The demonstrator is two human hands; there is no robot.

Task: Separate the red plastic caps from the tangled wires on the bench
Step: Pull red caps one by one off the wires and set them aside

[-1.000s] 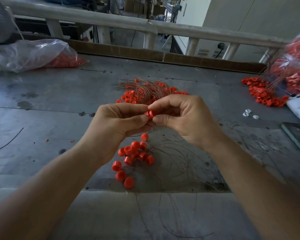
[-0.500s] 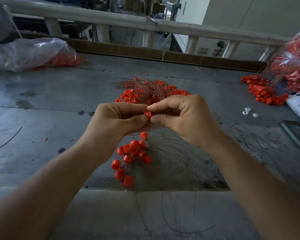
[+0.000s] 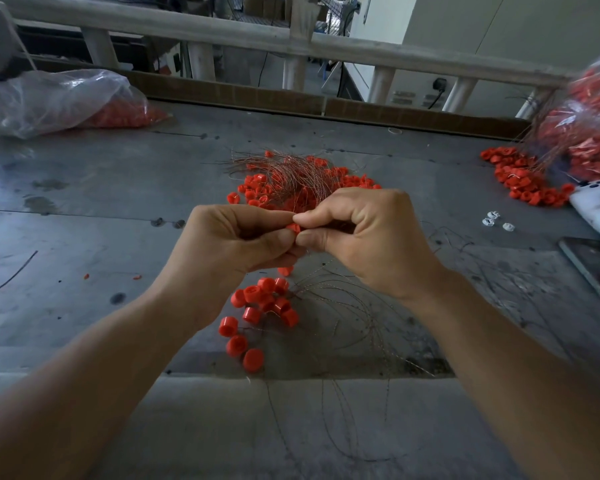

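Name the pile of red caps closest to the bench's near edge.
The small loose cluster at the front; the wire-covered heap and the right-hand pile lie farther back.

We see dim, flat light from beyond the railing; bench dull grey, soft shadows under the forearms. Bag at the bench's far right corner smeared by blur. Railing bows, wide-angle distortion.

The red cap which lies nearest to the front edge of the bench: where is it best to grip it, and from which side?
Probably pinch the nearest cap across its round side wall, coming from above on the near-left side. It is short, another cap sits close behind it, and loose wires spread to its right. The left hand and right hand pinch a held cap.
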